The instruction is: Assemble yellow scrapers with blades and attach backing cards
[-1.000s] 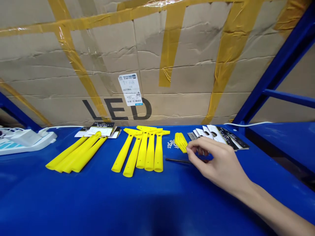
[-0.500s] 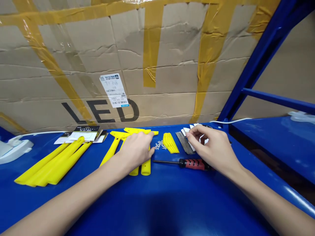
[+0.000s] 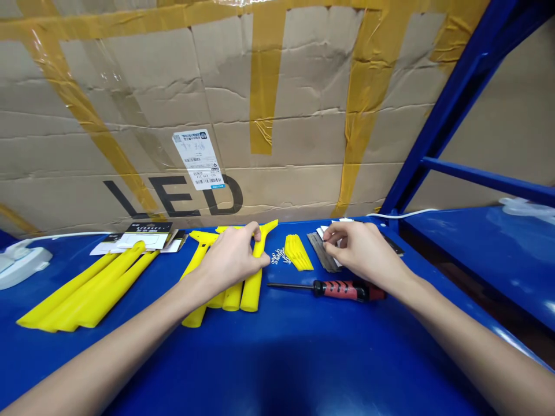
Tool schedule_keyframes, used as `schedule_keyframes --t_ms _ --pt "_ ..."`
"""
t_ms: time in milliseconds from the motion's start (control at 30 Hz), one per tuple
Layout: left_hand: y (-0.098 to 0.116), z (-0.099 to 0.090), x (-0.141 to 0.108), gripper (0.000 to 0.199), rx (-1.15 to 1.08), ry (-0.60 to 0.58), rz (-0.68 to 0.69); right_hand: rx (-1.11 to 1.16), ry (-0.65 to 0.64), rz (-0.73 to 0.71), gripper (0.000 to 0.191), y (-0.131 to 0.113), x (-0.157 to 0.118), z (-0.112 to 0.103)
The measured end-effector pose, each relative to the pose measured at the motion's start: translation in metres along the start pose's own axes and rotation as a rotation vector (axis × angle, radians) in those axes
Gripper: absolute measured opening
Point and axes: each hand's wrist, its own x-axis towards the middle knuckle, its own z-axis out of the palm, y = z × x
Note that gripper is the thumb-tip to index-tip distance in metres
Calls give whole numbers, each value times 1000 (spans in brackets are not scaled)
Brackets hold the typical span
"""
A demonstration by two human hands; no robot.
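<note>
My left hand (image 3: pixel 234 254) is over a group of yellow T-shaped handles (image 3: pixel 250 292), its thumb and fingers around the rightmost one, whose head is tilted. At the right, my right hand (image 3: pixel 368 248) has its thumb and index finger pinched above white papers (image 3: pixel 323 231); whatever is between the fingertips is too small to make out. Dark flat strips (image 3: pixel 321 252) lie left of those fingers. Between the hands are small silver screws (image 3: pixel 277 256) and a stack of small yellow pieces (image 3: pixel 298 252). A screwdriver (image 3: pixel 340 289) with a red and black handle lies below them.
Several yellow handles (image 3: pixel 87 294) with black and white cards (image 3: pixel 145 236) lie at the left. A white device (image 3: pixel 23 266) with a cable sits at the far left. A large taped cardboard box (image 3: pixel 303 144) stands behind; a blue metal frame (image 3: pixel 437 121) rises at the right.
The rightmost yellow handle has turned, its head now tilted up to the right under my left hand. My right hand's fingers have closed together and moved slightly left.
</note>
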Motion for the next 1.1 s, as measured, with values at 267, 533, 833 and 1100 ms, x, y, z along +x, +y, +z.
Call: schedule_keyframes --t_ms 267,533,833,1100 --pt "-4 -1 -9 17 -341 86 -42 -353 -149 46 11 -18 25 0" --pt "-3 -7 -9 19 -552 66 -99 -424 -142 63 19 -29 30 4" --pt "-2 -33 -17 25 -726 40 -69 -340 -54 63 31 -40 31 -8" --pt "-26 -46 -40 41 -208 -7 309 586 -81 116 11 -36 13 -17"
